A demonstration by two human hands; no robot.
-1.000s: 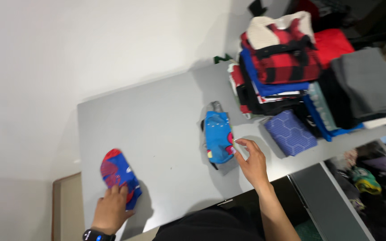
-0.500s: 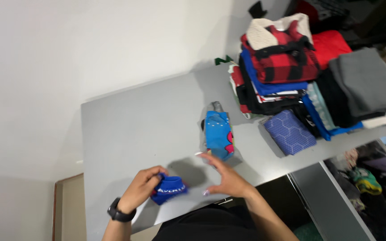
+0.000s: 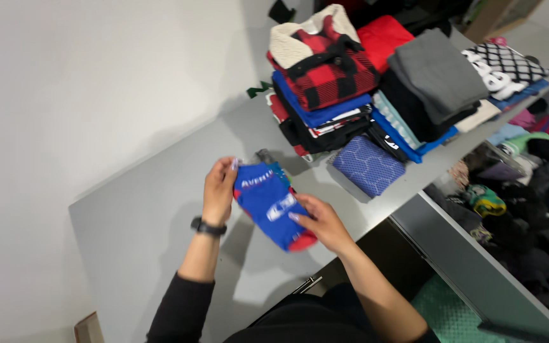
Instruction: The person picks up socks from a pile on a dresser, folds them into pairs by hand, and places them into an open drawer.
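- Left hand [image 3: 218, 188] pinches the top edge of the blue sock [image 3: 267, 203], fingers closed on it; right hand [image 3: 318, 220] grips its lower, red-toed end.
- Sock hangs between both hands, just above the grey tabletop [image 3: 135, 222].
- Best practice, I judge: keep edges aligned, cloth taut.
- Sock: blue, white lettering, red toe.

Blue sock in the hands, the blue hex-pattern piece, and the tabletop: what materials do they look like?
Blue sock: knit fabric, matte; it drapes limp between the hands.
Hex-pattern piece: soft textile, likely knit, folded flat; fibre unclear.
Tabletop: smooth grey hard surface, satin, perhaps laminate or painted metal.
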